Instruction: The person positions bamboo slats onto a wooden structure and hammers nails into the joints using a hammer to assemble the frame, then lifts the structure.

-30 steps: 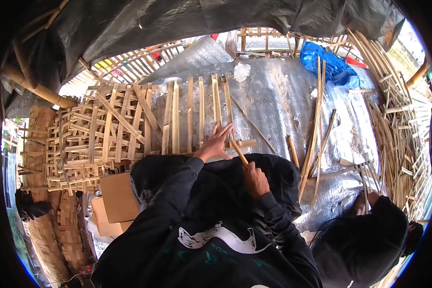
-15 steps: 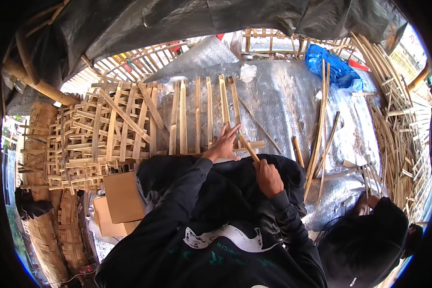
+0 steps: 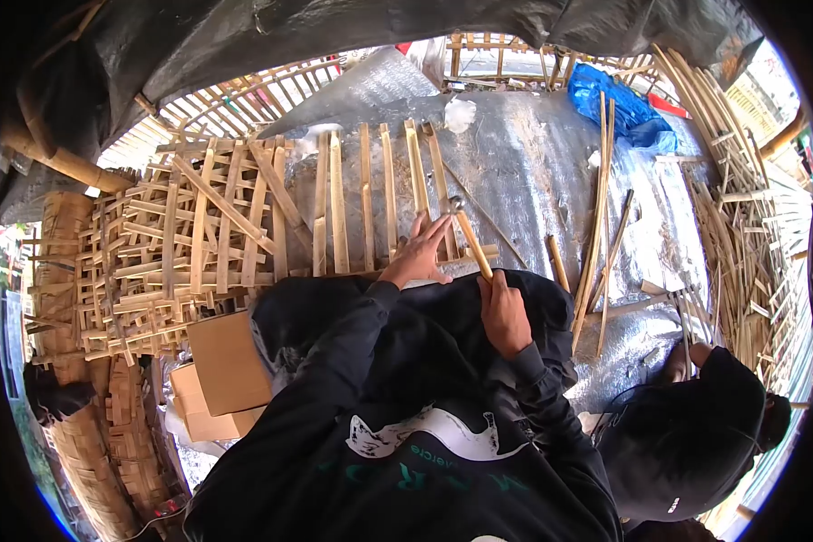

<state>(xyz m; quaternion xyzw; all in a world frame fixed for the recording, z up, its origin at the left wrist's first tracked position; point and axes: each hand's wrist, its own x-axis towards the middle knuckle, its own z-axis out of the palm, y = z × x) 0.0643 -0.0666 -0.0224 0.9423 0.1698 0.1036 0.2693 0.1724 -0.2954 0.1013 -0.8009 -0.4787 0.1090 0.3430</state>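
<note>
In the head view, my right hand is closed around the wooden handle of a hammer. The metal head is up, close to the fingertips of my left hand. That left hand lies over the lower ends of two bamboo slats, its fingers stretched and its thumb apart. Several upright slats stand in a row, their lower ends meeting a bamboo crosspiece just beyond my knees. Whether a nail sits under my left fingers I cannot make out.
Stacked bamboo lattice lies at the left, with cardboard boxes below it. Long strips and a blue tarp are at the right. Another person in black crouches at the lower right, near a large strip pile.
The hammer's metal head has come into sight beside my left fingers, with the handle raised. My left hand stays at the slats. The whole scene sits slightly higher in view.
</note>
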